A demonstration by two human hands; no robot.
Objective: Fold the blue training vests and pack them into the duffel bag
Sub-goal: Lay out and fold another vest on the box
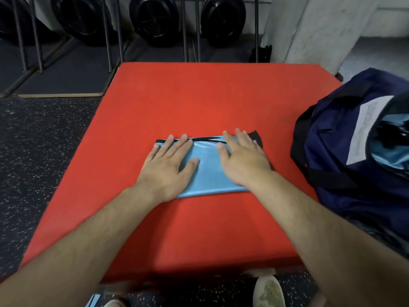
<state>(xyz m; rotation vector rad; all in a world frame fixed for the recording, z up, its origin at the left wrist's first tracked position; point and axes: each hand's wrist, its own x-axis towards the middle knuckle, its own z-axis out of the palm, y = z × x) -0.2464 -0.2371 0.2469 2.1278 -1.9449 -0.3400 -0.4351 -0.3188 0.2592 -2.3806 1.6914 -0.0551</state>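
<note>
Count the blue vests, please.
3: folded vest under the left hand and right hand on the red mat; blue fabric inside the duffel bag; blue scrap at bottom edge. More may be hidden.

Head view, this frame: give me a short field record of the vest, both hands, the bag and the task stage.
blue vest: folded, black trim at far edge, lying flat on the red mat
left hand: flat on the vest's left part, fingers straight
right hand: flat on the vest's right part, fingers straight
duffel bag: navy, at the mat's right side, open, light blue fabric showing inside
stage: this vest is folded but not yet in the bag
</note>
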